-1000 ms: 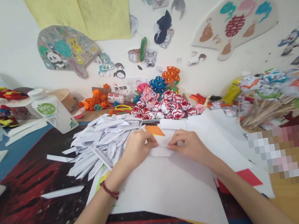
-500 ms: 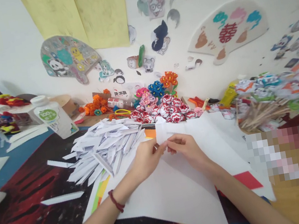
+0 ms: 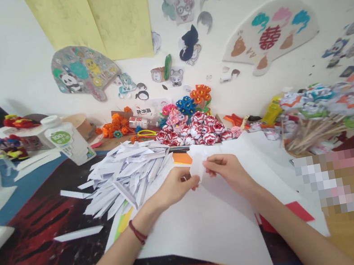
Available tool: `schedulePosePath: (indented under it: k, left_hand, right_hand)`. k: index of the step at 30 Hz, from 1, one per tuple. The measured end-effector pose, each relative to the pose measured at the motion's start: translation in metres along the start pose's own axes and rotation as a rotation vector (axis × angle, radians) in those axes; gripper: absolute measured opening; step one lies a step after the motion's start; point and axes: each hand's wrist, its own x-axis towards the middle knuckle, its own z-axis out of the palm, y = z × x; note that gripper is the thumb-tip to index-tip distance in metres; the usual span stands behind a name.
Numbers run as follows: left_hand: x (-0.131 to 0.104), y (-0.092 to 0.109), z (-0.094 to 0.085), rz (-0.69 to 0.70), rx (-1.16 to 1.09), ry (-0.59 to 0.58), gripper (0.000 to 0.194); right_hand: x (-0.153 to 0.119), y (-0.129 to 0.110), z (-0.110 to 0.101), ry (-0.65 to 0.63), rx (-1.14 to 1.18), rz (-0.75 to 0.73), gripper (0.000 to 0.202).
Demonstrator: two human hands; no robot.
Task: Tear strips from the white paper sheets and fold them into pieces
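Note:
A small white piece of paper point(image 3: 198, 165) is held up between my two hands. My left hand point(image 3: 178, 184) pinches its lower left side with thumb and fingers. On the right side, my right hand point(image 3: 225, 168) grips the same paper between thumb and forefinger. Beneath both hands lie large white sheets point(image 3: 201, 228), with yellow, green and red paper showing at their edges. To the left of my left hand is a heap of folded white paper strips point(image 3: 119, 174).
A white bottle point(image 3: 68, 140) stands at the left. Behind the hands are red-and-white paper flowers point(image 3: 199, 131) and yellow-handled scissors point(image 3: 146, 133). Wooden sticks point(image 3: 314, 134) and wrapped flowers lie at the right. Two loose strips rest on the dark mat point(image 3: 45, 219).
My hands have moved slightly apart, showing more of the small paper between them. The view has shifted slightly, and the other person's hand at the right edge is gone from view.

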Motion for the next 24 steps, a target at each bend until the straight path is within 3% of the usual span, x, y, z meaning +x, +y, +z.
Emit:
schedulePosePath:
  k: [5, 10, 12, 14, 17, 24]
  left_hand:
    - [-0.002, -0.002, -0.007, 0.031, 0.034, -0.045, 0.027]
    - [-0.005, -0.004, -0.019, 0.049, 0.118, -0.163, 0.028]
    - [-0.005, -0.004, -0.024, 0.066, 0.177, -0.132, 0.029]
    - [-0.003, -0.005, -0.028, 0.091, 0.247, -0.028, 0.029]
    - [0.000, -0.010, -0.031, 0.105, 0.361, 0.105, 0.031]
    - [0.001, -0.021, -0.029, 0.123, 0.572, 0.016, 0.031]
  right_hand:
    - [0.003, 0.000, -0.006, 0.142, 0.023, -0.029, 0.027]
    - [-0.001, -0.005, -0.006, 0.023, -0.002, -0.093, 0.026]
    - [-0.001, -0.006, -0.008, 0.026, -0.042, -0.085, 0.027]
    - [0.000, -0.007, -0.011, 0.027, -0.072, -0.072, 0.028]
    - [0.000, -0.009, -0.014, -0.063, -0.122, -0.031, 0.029]
    - [0.003, 0.002, -0.018, -0.123, -0.345, -0.024, 0.031]
